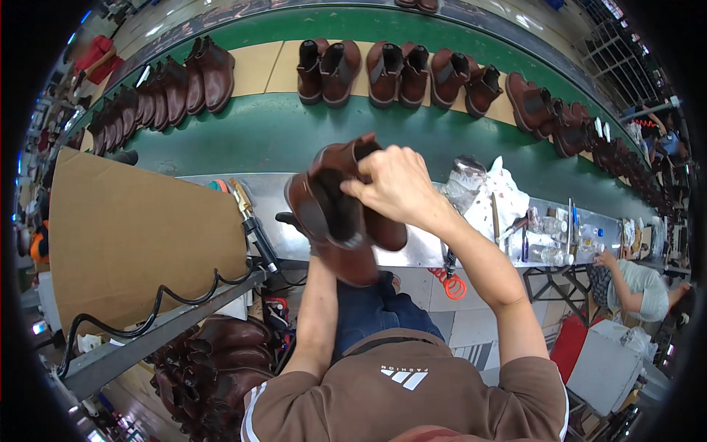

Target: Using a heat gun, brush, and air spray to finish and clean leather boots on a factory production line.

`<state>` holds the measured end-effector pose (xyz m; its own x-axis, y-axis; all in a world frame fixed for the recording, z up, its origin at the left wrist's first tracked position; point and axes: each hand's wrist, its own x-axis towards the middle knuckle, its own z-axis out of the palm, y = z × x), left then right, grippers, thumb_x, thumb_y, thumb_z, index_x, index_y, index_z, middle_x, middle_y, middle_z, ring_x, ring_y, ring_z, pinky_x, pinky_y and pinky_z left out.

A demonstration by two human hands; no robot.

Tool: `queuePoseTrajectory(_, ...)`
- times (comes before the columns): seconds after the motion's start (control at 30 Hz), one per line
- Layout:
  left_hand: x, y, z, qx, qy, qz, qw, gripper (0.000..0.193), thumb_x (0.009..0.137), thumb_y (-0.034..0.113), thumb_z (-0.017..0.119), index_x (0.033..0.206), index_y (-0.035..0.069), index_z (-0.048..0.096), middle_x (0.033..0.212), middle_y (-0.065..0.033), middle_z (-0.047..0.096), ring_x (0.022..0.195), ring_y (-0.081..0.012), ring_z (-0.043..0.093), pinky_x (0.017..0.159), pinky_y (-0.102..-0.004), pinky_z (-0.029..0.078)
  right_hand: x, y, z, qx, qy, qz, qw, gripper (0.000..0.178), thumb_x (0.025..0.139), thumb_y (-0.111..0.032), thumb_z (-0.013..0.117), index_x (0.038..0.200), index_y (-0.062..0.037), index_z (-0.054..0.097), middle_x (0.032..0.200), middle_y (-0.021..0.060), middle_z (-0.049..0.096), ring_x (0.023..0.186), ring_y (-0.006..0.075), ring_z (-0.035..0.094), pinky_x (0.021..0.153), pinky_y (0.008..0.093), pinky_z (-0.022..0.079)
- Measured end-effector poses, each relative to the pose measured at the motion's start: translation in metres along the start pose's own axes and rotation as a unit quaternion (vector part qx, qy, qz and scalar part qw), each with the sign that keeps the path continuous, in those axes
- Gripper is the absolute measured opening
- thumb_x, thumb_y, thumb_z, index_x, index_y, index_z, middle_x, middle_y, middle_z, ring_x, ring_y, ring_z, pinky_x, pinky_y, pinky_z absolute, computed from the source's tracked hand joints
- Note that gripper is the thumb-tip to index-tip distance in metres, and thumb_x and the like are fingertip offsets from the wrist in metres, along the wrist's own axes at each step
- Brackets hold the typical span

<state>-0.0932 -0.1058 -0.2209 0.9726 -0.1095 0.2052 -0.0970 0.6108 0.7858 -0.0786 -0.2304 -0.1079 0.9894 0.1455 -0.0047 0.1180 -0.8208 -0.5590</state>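
Observation:
Above the metal bench, a pair of brown leather ankle boots is held up together, the nearer boot [309,202] overlapping the farther boot [388,228]. My right hand [401,184] is closed at the tops of the boots, its thumb at the nearer boot's opening. Exactly which edges it pinches is hard to make out. From below, my left hand [288,219] supports the nearer boot; dark fingertips, apparently gloved, show at its left side, while the boots hide the rest. The nearer boot's lower part is blurred.
Boots stand in rows on the green conveyor [258,125]. A cardboard sheet [140,236] and a corded hand tool [254,228] lie left. Right are a white cloth [504,199], small bottles [552,255] and a red coiled hose [453,286]. Piled boots [228,353] sit lower left; another person [641,291] works right.

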Motion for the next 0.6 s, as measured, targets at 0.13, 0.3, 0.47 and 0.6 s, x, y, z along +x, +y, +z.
queuePoseTrajectory(0.13, -0.025, 0.013, 0.018, 0.248, 0.1, 0.066, 0.961, 0.042, 0.09, 0.018, 0.059, 0.127, 0.005, 0.044, 0.114, -0.0063, 0.056, 0.105, -0.0171, 0.054, 0.097, -0.032, 0.041, -0.024, 0.022, -0.004, 0.192, 0.225, 0.025, 0.955, 0.021, 0.086, -0.021, 0.062, 0.097, -0.0027, 0.068, 0.088, 0.0144, 0.068, 0.072, 0.0174, 0.062, 0.066, 0.0287, 0.046)
queuePoseTrajectory(0.3, -0.039, -0.013, 0.009, 0.084, 0.083, 0.024, 0.993, 0.042, 0.091, 0.02, 0.056, 0.128, 0.006, 0.043, 0.117, -0.0069, 0.054, 0.107, -0.0183, 0.053, 0.098, -0.0334, 0.041, -0.194, 0.221, 0.059, 0.007, 0.123, 0.294, 0.948, 0.051, 0.067, -0.021, 0.08, 0.108, 0.0042, 0.061, 0.095, 0.0143, 0.066, 0.088, 0.0206, 0.063, 0.078, 0.0324, 0.05)
queuePoseTrajectory(0.47, -0.045, -0.052, -0.006, -0.075, 0.06, -0.022, 0.995, 0.042, 0.093, 0.022, 0.054, 0.129, 0.007, 0.041, 0.119, -0.0076, 0.052, 0.109, -0.0194, 0.051, 0.099, -0.0349, 0.04, -0.204, 0.234, 0.149, 0.236, 0.072, 0.347, 0.905, 0.051, 0.067, -0.038, 0.079, 0.094, 0.0025, 0.064, 0.083, 0.014, 0.064, 0.076, 0.022, 0.06, 0.072, 0.0327, 0.048)
queuePoseTrajectory(0.6, -0.046, -0.066, -0.016, -0.195, 0.039, -0.055, 0.978, 0.041, 0.094, 0.024, 0.052, 0.13, 0.007, 0.04, 0.122, -0.0081, 0.05, 0.11, -0.0203, 0.05, 0.101, -0.0361, 0.039, -0.18, 0.21, 0.156, 0.266, 0.202, 0.325, 0.885, 0.031, 0.083, -0.024, 0.069, 0.098, 0.0029, 0.063, 0.078, 0.0068, 0.061, 0.073, 0.0164, 0.056, 0.071, 0.0288, 0.046)
